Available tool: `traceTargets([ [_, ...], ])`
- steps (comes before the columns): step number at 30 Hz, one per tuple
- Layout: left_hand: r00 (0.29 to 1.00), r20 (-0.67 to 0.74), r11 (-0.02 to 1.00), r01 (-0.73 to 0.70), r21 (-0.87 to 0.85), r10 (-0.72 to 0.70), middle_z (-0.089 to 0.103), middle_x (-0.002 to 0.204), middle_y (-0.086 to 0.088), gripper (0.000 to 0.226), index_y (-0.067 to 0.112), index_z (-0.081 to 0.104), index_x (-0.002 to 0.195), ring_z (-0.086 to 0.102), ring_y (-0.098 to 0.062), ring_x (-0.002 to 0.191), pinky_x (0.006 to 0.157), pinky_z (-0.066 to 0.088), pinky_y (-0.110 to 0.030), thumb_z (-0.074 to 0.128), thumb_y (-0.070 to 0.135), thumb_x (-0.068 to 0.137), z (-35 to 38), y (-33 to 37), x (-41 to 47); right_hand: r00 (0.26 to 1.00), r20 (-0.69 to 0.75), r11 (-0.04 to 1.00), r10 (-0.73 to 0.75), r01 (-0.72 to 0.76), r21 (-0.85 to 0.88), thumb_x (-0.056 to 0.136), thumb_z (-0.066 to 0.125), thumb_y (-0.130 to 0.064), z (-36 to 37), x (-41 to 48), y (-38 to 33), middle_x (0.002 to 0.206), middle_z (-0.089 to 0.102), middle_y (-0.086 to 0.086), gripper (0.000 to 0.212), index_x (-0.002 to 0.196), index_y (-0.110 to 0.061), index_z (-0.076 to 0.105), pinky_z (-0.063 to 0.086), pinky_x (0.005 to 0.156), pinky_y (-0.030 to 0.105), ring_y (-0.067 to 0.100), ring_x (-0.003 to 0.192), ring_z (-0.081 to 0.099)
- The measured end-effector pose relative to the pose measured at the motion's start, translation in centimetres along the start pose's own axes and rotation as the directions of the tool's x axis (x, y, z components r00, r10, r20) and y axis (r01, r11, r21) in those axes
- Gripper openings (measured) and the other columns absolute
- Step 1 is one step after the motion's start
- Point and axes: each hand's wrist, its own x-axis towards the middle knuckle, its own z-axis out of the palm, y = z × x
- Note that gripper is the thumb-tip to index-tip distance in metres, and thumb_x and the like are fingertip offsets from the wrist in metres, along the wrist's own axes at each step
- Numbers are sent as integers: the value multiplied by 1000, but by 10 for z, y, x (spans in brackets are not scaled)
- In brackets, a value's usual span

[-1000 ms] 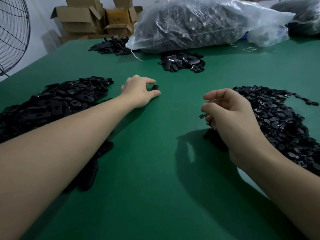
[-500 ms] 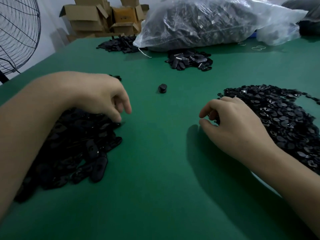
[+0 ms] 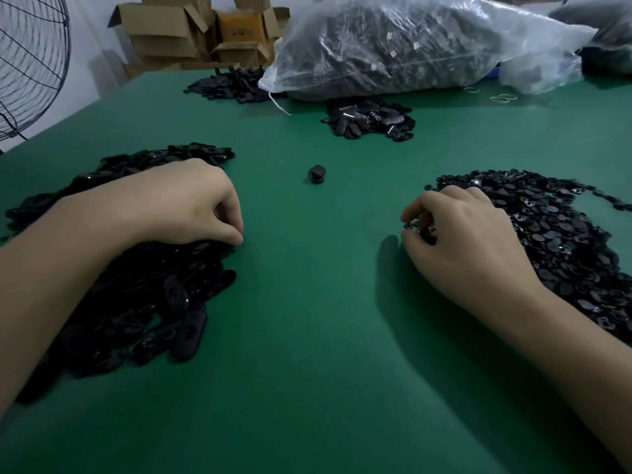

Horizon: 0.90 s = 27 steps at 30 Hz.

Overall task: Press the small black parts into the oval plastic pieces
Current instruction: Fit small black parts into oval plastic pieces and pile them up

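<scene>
Surface: green table [image 3: 307, 388], matte, dim light. Room: wire-guard fan [image 3: 30, 63] off the far-left corner and open cardboard boxes [image 3: 178, 32] stacked at the back; they overlap too much for an exact count.

Counts:
- 2 clear bags of dark parts at the far edge: big bag [image 3: 410, 46] and second bag [image 3: 608, 32], which is cropped at the right.
- 4 loose black heaps on the table: oval plastic pieces [image 3: 136, 302] near left, small black parts [image 3: 564, 241] near right, far centre heap [image 3: 371, 119] just in front of the big bag, and far-left heap [image 3: 229, 85] beside the boxes.
- 1 lone black piece [image 3: 317, 173] by itself mid-table, between the two near heaps and apart from both.
- A few thin loops [image 3: 502, 97] far right.

Orientation: the ovals lie flat and mixed. The nearest oval [image 3: 189, 331], at the heap's front edge, has its long axis running away from me and leaning slightly right.

Hands:
- My left hand [image 3: 184, 203] is palm down on the right edge of the oval heap. Its fingers are curled under and the thumb tip is at the table. I can't tell whether a piece is pinched.
- My right hand [image 3: 468, 241] is at the left edge of the small-parts heap, fingers curled, gripping a few small parts between thumb and fingertips.

The hands are well apart.
</scene>
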Motion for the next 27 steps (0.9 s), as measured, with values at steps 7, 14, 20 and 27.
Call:
traceTargets([
  [7,822,-517,946,-316,-69,237,70,95,15,19,33,79,97,66,-9,84,79,57,-39,66,45,93,21,47,-9,1000,-10,1000,12,-12,-13,96,56,-18,-2,3,4,99,59,0,18,105,-26,70,45,91,47,26,108,48],
  [14,806,-482,862,-474,-179,343,66,98,14,15,30,79,102,65,-7,88,78,55,-38,73,40,91,58,76,-20,994,97,998,-55,59,-36,96,57,-20,-13,2,4,94,60,-7,16,97,-30,71,46,96,48,24,103,51],
  [20,902,-429,880,-246,-406,55,56,110,23,55,41,70,119,58,0,96,84,50,-32,66,74,74,61,65,-22,953,270,990,-137,144,-5,90,70,-32,-32,8,6,84,65,-17,6,92,-36,75,54,87,41,13,92,56],
  [27,955,-296,891,-131,-434,-4,59,107,20,54,42,73,113,57,-1,93,83,50,-33,64,74,71,59,69,-23,943,293,982,-158,180,-50,85,78,-40,-33,5,5,76,65,-21,4,83,-37,74,54,81,39,8,84,56],
])
